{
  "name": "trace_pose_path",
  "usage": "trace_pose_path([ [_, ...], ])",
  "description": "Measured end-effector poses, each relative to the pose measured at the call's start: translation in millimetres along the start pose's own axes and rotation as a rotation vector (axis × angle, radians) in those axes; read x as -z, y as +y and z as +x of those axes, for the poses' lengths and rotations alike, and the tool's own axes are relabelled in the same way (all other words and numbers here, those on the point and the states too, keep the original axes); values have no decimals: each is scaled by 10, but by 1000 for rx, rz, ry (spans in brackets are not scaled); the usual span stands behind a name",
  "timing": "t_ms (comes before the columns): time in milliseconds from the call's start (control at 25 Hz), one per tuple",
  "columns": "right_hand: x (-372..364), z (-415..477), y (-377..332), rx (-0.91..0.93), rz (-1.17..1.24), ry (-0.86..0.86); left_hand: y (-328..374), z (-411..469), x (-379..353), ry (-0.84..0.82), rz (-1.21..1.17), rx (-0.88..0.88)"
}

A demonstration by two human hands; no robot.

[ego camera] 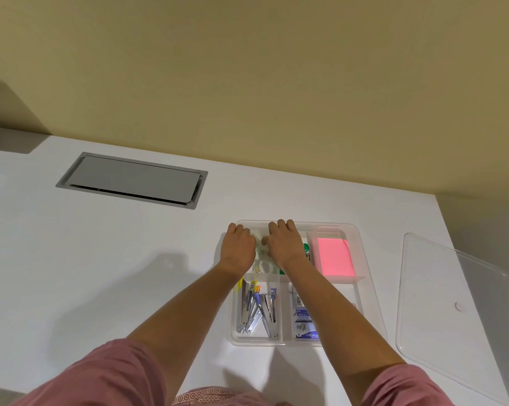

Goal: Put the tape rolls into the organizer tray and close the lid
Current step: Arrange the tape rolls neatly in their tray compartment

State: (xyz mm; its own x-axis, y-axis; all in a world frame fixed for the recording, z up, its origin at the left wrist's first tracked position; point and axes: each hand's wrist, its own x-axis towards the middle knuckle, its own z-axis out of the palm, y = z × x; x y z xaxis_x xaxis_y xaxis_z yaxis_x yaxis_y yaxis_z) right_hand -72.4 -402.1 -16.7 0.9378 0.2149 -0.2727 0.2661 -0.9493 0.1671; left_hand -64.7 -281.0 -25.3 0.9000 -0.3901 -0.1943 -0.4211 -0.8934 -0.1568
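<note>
A clear plastic organizer tray point(373, 315) lies on the white table. Both hands reach into its far left compartment. My left hand point(238, 247) and my right hand point(284, 244) have curled fingers around a clear tape roll point(260, 245) between them. Another clear tape roll point(264, 266) lies in the same compartment, just nearer to me. The clear lid point(449, 312) lies flat on the table to the right of the tray, apart from it.
Pink sticky notes point(333, 256) fill the tray's far right compartment; staplers point(259, 312) and staple boxes point(304, 320) lie in the near ones. Green pieces point(306, 247) show beside my right hand. A grey cable hatch point(133, 178) is set in the table at far left.
</note>
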Motion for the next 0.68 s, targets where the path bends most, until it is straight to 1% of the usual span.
trace_pose_path([
  [280, 36, 17, -32, 20, -82, -4, 16, 22, 7, -35, 63, 9],
  [400, 66, -15, -4, 66, -116, 39, 10, 32, 4, -18, 53, 21],
  [560, 182, -45, 76, 92, -152, 143, 4, 23, -33, -19, 65, 3],
  [680, 209, -68, 158, 79, -101, 148, 5, 3, -67, -11, 68, -12],
])
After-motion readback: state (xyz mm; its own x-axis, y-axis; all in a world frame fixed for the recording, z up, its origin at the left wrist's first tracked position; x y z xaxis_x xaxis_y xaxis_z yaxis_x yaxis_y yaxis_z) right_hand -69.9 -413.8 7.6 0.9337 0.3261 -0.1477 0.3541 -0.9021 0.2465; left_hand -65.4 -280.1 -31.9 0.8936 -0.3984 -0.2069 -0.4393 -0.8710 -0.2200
